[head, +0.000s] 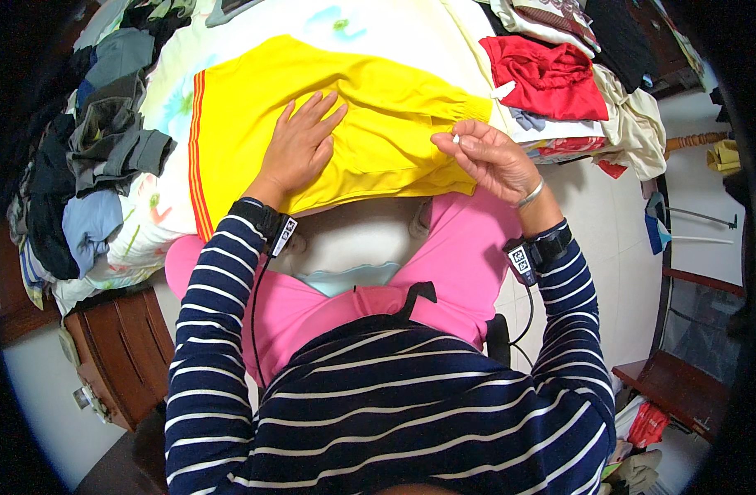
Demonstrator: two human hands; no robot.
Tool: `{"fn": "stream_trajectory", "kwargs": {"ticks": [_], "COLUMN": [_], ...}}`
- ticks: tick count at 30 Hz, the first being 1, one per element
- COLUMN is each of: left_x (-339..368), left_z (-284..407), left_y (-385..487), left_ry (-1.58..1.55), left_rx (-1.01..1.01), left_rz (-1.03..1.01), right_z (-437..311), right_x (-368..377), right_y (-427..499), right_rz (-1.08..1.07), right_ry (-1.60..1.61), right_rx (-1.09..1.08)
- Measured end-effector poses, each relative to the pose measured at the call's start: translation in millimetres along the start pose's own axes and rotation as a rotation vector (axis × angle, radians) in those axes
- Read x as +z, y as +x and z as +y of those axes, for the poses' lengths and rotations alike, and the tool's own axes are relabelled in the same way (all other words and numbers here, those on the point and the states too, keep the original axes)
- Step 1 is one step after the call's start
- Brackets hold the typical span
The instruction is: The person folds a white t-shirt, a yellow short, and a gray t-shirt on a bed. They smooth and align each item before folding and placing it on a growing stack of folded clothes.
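A yellow garment (378, 148), with a gathered elastic edge at its right and red-orange stripes along its left edge, lies spread over the near side of the bed and hangs toward my lap. My left hand (304, 139) rests palm down on its middle, fingers a little apart and gripping nothing. Above its right end is my right hand (492, 158), palm partly turned up. Between its thumb and forefinger it pinches a small white piece (456, 139), too small to identify.
The bed wears a white flowered sheet (390, 28). Piled clothes (105, 136) line its left side. At right lie a red garment (548, 77) and a cream cloth (632, 124). A wooden cabinet (121, 352) stands at lower left, and tiled floor (601, 229) shows at right.
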State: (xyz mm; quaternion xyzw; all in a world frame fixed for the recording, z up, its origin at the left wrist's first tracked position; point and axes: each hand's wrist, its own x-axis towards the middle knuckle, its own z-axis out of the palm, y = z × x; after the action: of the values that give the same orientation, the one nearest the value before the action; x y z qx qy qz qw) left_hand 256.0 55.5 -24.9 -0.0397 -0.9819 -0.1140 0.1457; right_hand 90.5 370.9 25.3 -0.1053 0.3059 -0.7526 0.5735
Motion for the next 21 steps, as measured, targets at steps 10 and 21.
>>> {"fn": "stream_trajectory", "kwargs": {"ticks": [10,21], "left_x": [2,7], "left_z": [-2,-4], "left_y": [0,0], "left_ry": [0.010,0.013], "left_rx": [0.018,-0.005], "left_rz": [0.031,0.012], "right_z": [13,34], "right_x": [-6,-12], "right_y": [-5,-31], "right_rz": [-0.010,0.090], "right_ry": [0.020,-0.002], "right_rx": [0.012,-0.105]}}
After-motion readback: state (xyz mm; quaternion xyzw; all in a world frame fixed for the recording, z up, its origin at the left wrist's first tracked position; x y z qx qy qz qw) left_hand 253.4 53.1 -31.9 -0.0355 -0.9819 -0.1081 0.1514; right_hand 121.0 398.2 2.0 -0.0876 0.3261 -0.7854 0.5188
